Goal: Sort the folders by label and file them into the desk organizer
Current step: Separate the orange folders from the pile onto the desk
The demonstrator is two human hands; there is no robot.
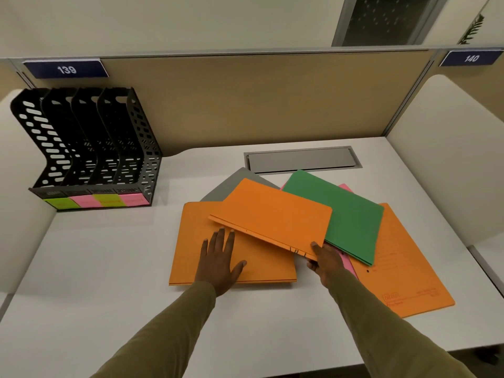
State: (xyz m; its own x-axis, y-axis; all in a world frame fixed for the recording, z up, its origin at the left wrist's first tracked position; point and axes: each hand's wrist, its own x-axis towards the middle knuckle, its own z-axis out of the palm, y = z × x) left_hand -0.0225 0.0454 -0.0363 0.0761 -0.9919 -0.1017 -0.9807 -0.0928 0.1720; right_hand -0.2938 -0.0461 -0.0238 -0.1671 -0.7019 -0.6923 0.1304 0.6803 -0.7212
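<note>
right hand (324,261) pinches the near corner of the top folder (272,211), whose long edge runs away leftward. left hand (219,259) lies flat on the folder beneath (191,241). organizer (90,148) stands far left, nearer the left hand; its labels (95,201) look too blurred to read.

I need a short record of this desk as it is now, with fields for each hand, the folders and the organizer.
left: left hand presses flat on the flat orange folder
right: right hand grips a near corner of the raised orange folder, which is tilted
pile: green folder, grey folder, pink folder, printed orange folder, overlapping
organizer: black organizer, back left, four slots, no folder seen inside
labels: green and pink sticky notes on its front, text unreadable
</note>
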